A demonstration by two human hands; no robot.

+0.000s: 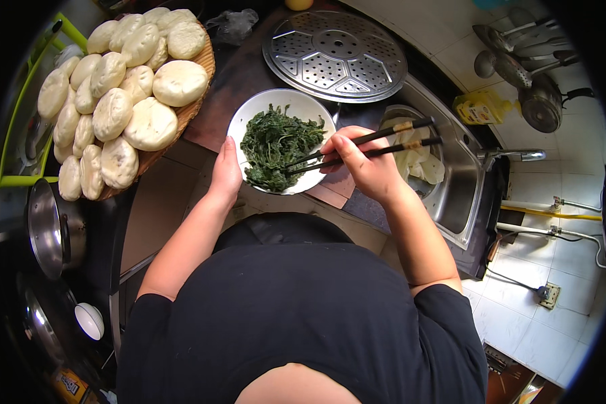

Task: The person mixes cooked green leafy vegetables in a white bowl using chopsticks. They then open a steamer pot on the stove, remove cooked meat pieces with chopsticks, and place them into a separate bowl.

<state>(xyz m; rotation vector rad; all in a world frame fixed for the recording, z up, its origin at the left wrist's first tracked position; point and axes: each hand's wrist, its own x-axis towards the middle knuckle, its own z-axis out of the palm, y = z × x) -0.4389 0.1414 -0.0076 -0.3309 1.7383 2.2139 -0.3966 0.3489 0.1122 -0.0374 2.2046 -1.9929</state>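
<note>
A white bowl [241, 118] of dark green cooked leafy greens [279, 143] is in front of me, over the counter's near edge. My left hand [226, 170] grips the bowl by its left side, the fingers partly hidden beneath it. In my right hand [361, 160] is a pair of black chopsticks [384, 140] with tan bands near their thick ends. Their tips reach into the greens at the lower right of the bowl. The thick ends point to the right, past my hand.
Several pale round flatbreads [151, 124] lie piled on a woven tray [205, 71] at the left. Beyond the bowl rests a perforated metal steamer plate [337, 57]. A steel sink [461, 195] with a bowl of pale pieces [421, 165] is on the right. Utensils [512, 67] hang on the wall.
</note>
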